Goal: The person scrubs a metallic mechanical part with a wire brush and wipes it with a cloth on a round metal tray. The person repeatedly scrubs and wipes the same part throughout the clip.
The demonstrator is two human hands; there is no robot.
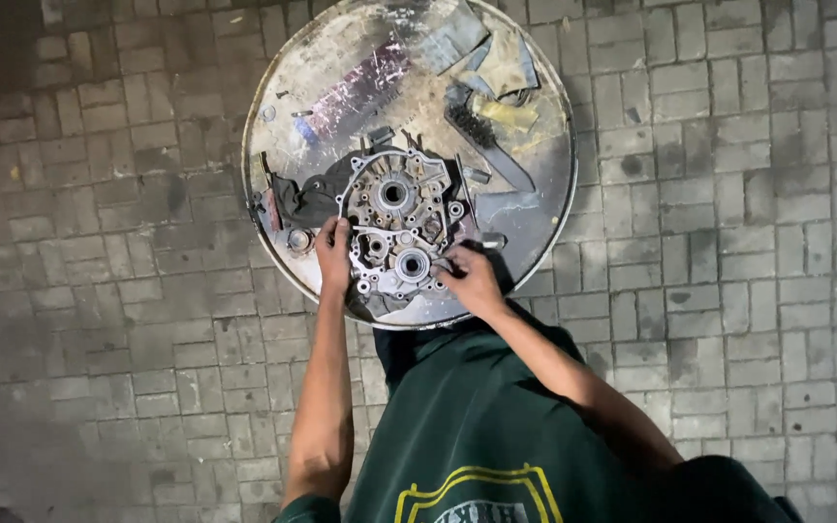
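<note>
Clutter crowds the far half of the round metal tray (283, 87) that sits on the brick paving (728, 242): crumpled rags (496, 53) at the top right, a dark brush (477, 124) just below them, a yellowish scrap (508, 114) beside the brush, and a streak of purple and white smears (356, 87) toward the upper left. Small bolts and a round bearing (298, 240) lie loose near the tray's left edge, next to a dark cloth (307, 201) that touches the casing. Engine casing (401, 225), a pale metal half full of holes and bearing seats, lies flat in the near half of the tray, just in front of the person's green shirt (467, 426). Left hand (333, 254) reaches in with a straight forearm and grips the casing's left rim, fingers curled over the edge. Right hand (472, 279) comes in from the right with a bent wrist, fingertips pressed on the lower right of the casing near a bearing seat; whether it pinches a small part there cannot be told
</note>
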